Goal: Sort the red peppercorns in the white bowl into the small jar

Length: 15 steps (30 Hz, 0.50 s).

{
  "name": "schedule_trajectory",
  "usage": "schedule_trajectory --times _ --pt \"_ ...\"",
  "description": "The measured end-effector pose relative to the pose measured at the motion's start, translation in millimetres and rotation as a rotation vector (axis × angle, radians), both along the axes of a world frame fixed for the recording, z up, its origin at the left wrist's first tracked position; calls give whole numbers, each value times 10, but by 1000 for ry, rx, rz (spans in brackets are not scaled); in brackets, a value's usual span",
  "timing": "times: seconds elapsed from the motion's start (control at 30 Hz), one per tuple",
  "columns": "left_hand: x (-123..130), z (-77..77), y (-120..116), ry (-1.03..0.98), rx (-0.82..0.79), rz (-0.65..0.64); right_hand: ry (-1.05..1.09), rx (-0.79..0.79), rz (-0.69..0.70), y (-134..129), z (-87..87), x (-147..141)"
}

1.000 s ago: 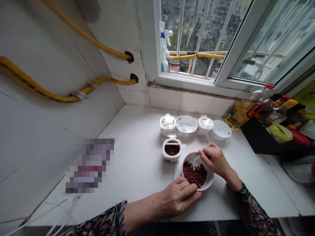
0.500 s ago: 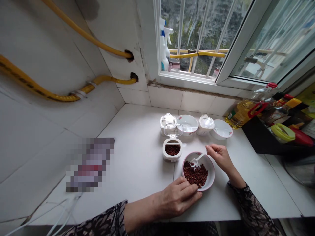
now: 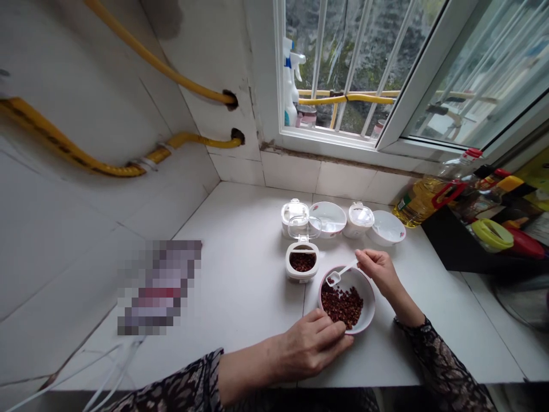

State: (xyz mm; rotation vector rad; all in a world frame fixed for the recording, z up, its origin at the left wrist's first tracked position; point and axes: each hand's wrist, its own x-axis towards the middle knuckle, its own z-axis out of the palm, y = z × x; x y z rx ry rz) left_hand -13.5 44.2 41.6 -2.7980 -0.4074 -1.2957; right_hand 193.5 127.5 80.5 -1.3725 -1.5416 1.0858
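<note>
My right hand (image 3: 377, 272) pinches the handle end of a small white spoon (image 3: 343, 271). The spoon's scoop carries a few dark red grains and hangs over the left rim of a white bowl (image 3: 368, 303). In that bowl lies a heap of dark red dried peppercorns (image 3: 343, 306). My left hand (image 3: 315, 346) grips the near left rim of the bowl, fingers wrapped against it. Just behind and to the left stands a white seasoning jar (image 3: 302, 272) with its clear lid (image 3: 305, 226) flipped up; similar dark red peppercorns show inside it.
Behind the jar stand two more lidded jars (image 3: 295, 214) (image 3: 359, 218) and two white bowls (image 3: 328, 219) (image 3: 387, 228). On the right are an oil bottle (image 3: 418, 197) and a black rack (image 3: 450, 243) of condiments. A blurred object (image 3: 163, 286) lies at left, near white cables (image 3: 109, 366).
My right hand has moved the spoon slightly left and up, from over the peppercorns to the bowl's rim near the jar. My left hand keeps its hold on the bowl.
</note>
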Motion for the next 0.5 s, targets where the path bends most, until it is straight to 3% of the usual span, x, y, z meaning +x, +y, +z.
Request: schedule_trajectory --times 0.1,0.23,0.4,0.5 --pt "0 -6 -1 0 3 9 -55 198 -6 44 178 -129" --pt "10 -29 6 -11 19 6 -223 620 -29 75 390 -346" --pt "11 -91 5 20 19 8 -574 1143 137 20 361 -534" --pt "4 -122 3 65 30 9 -713 1273 205 -49 337 -518"
